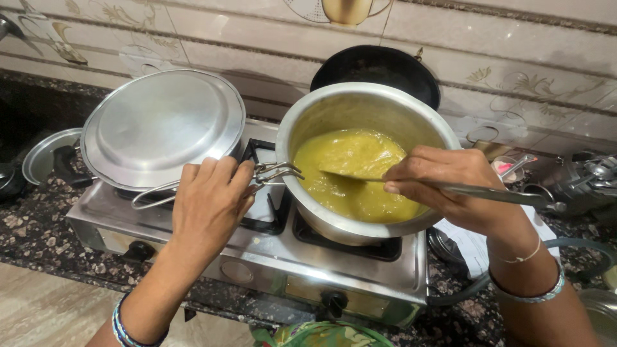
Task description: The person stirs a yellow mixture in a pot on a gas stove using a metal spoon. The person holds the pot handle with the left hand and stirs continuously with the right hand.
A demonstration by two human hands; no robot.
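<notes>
Head view looked down on a steel two-burner gas stove (257, 247) standing on a dark speckled stone counter (32, 231), against a wall of cream tiles with a floral pattern (514, 45). A round, deep aluminium pot (360, 115) sat tilted on the stove's right burner, and a thick yellow-green mash (350, 177) lay pooled in it toward the near side.

The left hand (209, 202) was clenched around a pair of wire-handled metal pot tongs (273, 173), whose tips met the pot's left rim; the handle loops stuck out past the hand toward the stove's left edge. The right hand (443, 186) was grasping a long flat steel spatula (475, 191) near the pot's right rim. The blade end reached into the mash, and the handle ran off to the right over the counter. Both wrists wore bangles.

On the left burner a wide shallow steel vessel lay covered by a round steel lid (160, 125), which leaned a little toward the wall. A black iron wok (379, 67) stood behind the pot, propped at the wall. At the counter's far left edge a small steel plate (42, 154) showed partly from under the lidded vessel. Beyond the stove's right edge sat assorted steel utensils (588, 177), too cluttered to tell apart. A grey hose (581, 247) curved along the counter's right end, just beside the right forearm.
</notes>
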